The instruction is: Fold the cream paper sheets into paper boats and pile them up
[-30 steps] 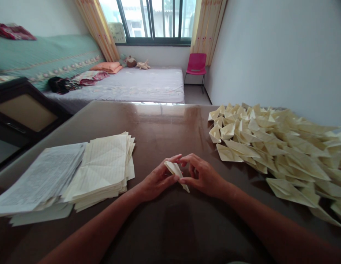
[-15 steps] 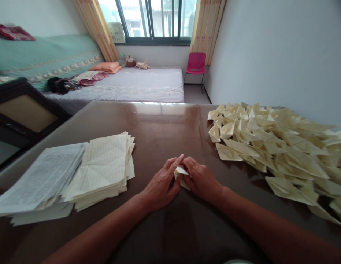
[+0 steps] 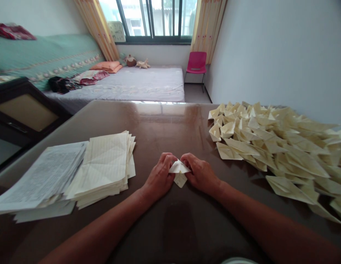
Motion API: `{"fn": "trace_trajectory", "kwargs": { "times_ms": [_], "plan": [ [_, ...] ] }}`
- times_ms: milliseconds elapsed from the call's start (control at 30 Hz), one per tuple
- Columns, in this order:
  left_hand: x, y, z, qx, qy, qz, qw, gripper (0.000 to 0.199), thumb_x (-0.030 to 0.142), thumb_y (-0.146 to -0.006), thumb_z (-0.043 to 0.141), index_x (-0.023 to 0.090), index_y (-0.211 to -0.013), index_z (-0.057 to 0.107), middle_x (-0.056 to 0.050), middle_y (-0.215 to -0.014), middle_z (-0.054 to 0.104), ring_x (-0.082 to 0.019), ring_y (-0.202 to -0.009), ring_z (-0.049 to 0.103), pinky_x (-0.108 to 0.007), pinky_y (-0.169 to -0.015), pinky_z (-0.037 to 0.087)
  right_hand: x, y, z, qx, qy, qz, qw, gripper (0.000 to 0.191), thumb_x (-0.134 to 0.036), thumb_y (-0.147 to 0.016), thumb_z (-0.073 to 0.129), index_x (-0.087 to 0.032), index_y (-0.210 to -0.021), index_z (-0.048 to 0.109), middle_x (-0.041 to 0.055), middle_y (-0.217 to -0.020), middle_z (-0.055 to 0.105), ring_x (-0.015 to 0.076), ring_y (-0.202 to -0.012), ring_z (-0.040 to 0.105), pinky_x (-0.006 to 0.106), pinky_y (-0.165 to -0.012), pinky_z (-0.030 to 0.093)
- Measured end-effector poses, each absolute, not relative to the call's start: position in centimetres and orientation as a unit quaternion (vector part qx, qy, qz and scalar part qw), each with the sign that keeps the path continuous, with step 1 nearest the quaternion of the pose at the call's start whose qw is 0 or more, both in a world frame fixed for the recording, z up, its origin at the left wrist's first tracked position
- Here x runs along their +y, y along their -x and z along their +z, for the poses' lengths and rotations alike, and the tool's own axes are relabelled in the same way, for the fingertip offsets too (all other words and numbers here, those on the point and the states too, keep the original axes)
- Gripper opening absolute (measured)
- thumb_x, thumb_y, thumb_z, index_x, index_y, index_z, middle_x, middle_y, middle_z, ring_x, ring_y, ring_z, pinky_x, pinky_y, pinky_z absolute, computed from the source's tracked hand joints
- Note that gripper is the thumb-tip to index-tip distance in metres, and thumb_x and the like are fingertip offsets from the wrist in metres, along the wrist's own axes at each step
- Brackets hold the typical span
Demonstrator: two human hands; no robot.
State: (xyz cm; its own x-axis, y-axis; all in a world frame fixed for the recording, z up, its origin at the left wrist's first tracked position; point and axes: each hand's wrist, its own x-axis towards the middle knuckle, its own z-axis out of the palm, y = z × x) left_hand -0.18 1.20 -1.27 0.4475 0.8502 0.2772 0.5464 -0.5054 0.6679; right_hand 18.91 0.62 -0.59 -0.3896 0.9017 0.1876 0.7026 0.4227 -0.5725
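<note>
A small folded piece of cream paper [image 3: 180, 173] is held between my two hands above the brown table [image 3: 165, 135]. My left hand [image 3: 161, 175] pinches its left side, fingers closed. On the right side, my right hand [image 3: 200, 173] grips the paper with thumb and bent fingers. The paper has a peaked upper part and a pointed flap hanging toward me. To the right lies a large heap of folded paper boats [image 3: 282, 143]. A stack of creased lined sheets [image 3: 104, 161] lies on the left.
Grey printed sheets [image 3: 46, 176] lie beside the lined stack at the far left. A white rim [image 3: 237, 261] shows at the bottom edge. Beyond the table are a bed [image 3: 148, 84], a pink chair [image 3: 196, 63] and a dark cabinet [image 3: 24, 110].
My hands have moved slightly apart, and more of the folded paper shows between them. The fingers that met over its top now hold its two sides.
</note>
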Motion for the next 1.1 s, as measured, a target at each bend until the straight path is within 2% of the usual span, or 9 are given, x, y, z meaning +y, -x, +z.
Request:
{"fn": "trace_trajectory", "kwargs": {
  "times_ms": [133, 233, 367, 567, 733, 900, 1100],
  "plan": [
    [1.3, 0.5, -1.1, 0.439, -0.845, 0.236, 0.196, 0.027, 0.008, -0.075, 0.048, 0.021, -0.099, 0.051, -0.004, -0.102, 0.054, -0.02, -0.094, 0.052, -0.032, -0.082, 0.046, 0.9, -19.3, -0.4, -0.827, 0.486, 0.187, 0.211, 0.025, -0.014, -0.08, 0.05, -0.024, -0.103, 0.053, 0.0016, -0.099, 0.057, 0.0146, -0.077, 0.057, 0.024, -0.068, 0.04],
    [1.2, 1.1, -0.7, 0.429, -0.869, 0.191, 0.153, 0.023, 0.013, -0.082, 0.049, 0.023, -0.101, 0.055, -0.003, -0.107, 0.058, -0.021, -0.102, 0.05, -0.033, -0.085, 0.046, 1.0, -20.0, -0.3, -0.851, 0.458, 0.179, 0.185, 0.027, -0.012, -0.082, 0.05, -0.025, -0.105, 0.057, 0.0019, -0.103, 0.056, 0.0143, -0.083, 0.057, 0.024, -0.074, 0.041],
    [1.2, 2.0, -0.2, 0.376, -0.904, 0.171, 0.109, 0.021, 0.021, -0.092, 0.044, 0.023, -0.107, 0.059, -0.004, -0.11, 0.061, -0.02, -0.102, 0.05, -0.031, -0.084, 0.048, 1.2, -20.9, 0.1, -0.879, 0.417, 0.161, 0.164, 0.029, -0.013, -0.084, 0.051, -0.026, -0.108, 0.061, 0.0026, -0.106, 0.056, 0.0143, -0.088, 0.056, 0.025, -0.078, 0.043],
    [1.2, 2.3, 0.6, 0.324, -0.938, 0.121, 0.035, 0.023, 0.024, -0.094, 0.045, 0.021, -0.113, 0.059, -0.008, -0.108, 0.059, -0.021, -0.106, 0.049, -0.035, -0.088, 0.049, 1.4, -21.2, 0.8, -0.925, 0.352, 0.085, 0.119, 0.023, -0.019, -0.091, 0.048, -0.025, -0.105, 0.066, 0.0062, -0.103, 0.06, 0.0175, -0.095, 0.052, 0.03, -0.083, 0.043],
    [0.8, 2.0, 0.7, 0.324, -0.945, 0.051, 0.008, 0.028, 0.02, -0.094, 0.045, 0.014, -0.12, 0.053, -0.01, -0.11, 0.057, -0.023, -0.102, 0.051, -0.035, -0.084, 0.05, 1.0, -21.3, 1.7, -0.934, 0.338, 0.074, 0.087, 0.029, -0.018, -0.088, 0.049, -0.023, -0.113, 0.063, 0.0071, -0.106, 0.06, 0.0192, -0.095, 0.051, 0.033, -0.086, 0.042],
    [0.5, 2.1, 0.4, 0.301, -0.952, 0.056, 0.009, 0.026, 0.022, -0.096, 0.041, 0.016, -0.118, 0.054, -0.009, -0.108, 0.058, -0.023, -0.105, 0.05, -0.036, -0.087, 0.049, 1.1, -21.4, 1.5, -0.922, 0.349, 0.117, 0.119, 0.028, -0.023, -0.087, 0.051, -0.024, -0.112, 0.064, 0.0061, -0.105, 0.06, 0.019, -0.096, 0.052, 0.034, -0.088, 0.043],
    [0.6, 2.1, 0.1, 0.296, -0.953, 0.069, 0.009, 0.026, 0.022, -0.096, 0.041, 0.018, -0.119, 0.054, -0.009, -0.11, 0.058, -0.023, -0.107, 0.05, -0.037, -0.087, 0.05, 1.7, -20.7, 0.1, -0.906, 0.402, 0.083, 0.104, 0.041, -0.017, -0.093, 0.042, -0.022, -0.133, 0.049, 0.0076, -0.107, 0.059, 0.0202, -0.098, 0.051, 0.034, -0.086, 0.045]
  ]
}}
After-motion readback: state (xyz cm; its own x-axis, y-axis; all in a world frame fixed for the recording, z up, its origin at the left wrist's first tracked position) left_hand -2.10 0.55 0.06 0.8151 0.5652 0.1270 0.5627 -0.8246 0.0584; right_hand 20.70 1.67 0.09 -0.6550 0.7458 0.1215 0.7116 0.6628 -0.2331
